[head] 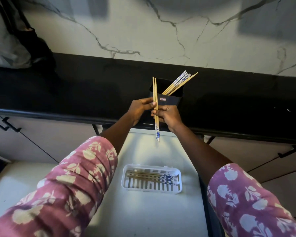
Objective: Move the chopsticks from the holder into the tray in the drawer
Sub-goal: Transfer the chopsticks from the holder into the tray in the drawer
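Observation:
A black holder (171,98) stands on the dark counter with several wooden chopsticks (179,82) leaning to its right, their blue-and-white ends up. A pair of chopsticks (155,93) is held upright in front of the holder, blue-patterned ends pointing down. My right hand (168,117) grips the pair near its middle. My left hand (140,108) pinches the same pair with thumb and fingers from the left. Below, in the open drawer, a white slotted tray (126,182) holds several chopsticks (150,176) lying lengthwise.
The black counter (75,93) runs across the view under a marble wall. A dark bag (32,40) sits at the far left. The open drawer (143,216) has a pale floor around the tray. Cabinet doors with black handles (288,152) flank it.

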The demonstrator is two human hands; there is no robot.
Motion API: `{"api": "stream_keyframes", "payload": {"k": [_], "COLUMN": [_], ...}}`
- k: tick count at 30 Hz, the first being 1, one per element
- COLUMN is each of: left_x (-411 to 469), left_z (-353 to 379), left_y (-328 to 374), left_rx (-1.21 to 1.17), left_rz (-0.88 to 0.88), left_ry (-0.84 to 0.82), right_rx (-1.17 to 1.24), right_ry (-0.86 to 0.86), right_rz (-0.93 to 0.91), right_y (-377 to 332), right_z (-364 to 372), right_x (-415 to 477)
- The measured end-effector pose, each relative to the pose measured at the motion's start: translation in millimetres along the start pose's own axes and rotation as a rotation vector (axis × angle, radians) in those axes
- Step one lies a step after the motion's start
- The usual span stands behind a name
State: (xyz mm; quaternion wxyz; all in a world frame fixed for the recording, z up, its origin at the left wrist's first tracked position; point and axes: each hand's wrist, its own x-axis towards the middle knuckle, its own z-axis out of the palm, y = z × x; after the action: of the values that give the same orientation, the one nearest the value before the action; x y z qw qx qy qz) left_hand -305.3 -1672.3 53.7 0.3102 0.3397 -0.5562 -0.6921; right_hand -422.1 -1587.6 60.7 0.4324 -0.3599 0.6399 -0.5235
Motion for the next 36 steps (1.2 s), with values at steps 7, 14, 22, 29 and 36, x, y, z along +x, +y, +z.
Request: {"api": "stream_keyframes", "payload": {"k": [7,14,22,29,36], "left_x": [13,26,37,45,46], "left_z": [-60,-93,-92,-90,-88], "left_y": [-27,-54,-58,-59,-56], "left_rx": [0.91,1.339,1.307,1.237,1.219], "left_rz": [-0.144,-0.386,-0.52,-0.568,-0.578], "left_ry": [0.212,0.049,0.089,0.099,0.097], "right_rx": [-0.285,-0.949,-1.428,-1.459,-1.606], "right_ry": [-0.109,-0.321,-0.606,-0.53,-0.547], "right_rz": [0.071,-0.047,-0.105,-0.119,-0.253], "right_y": [66,152,203,217,216], "right_z": [11,22,31,41,42], "right_x": [-18,-64,-96,-87,-84]}}
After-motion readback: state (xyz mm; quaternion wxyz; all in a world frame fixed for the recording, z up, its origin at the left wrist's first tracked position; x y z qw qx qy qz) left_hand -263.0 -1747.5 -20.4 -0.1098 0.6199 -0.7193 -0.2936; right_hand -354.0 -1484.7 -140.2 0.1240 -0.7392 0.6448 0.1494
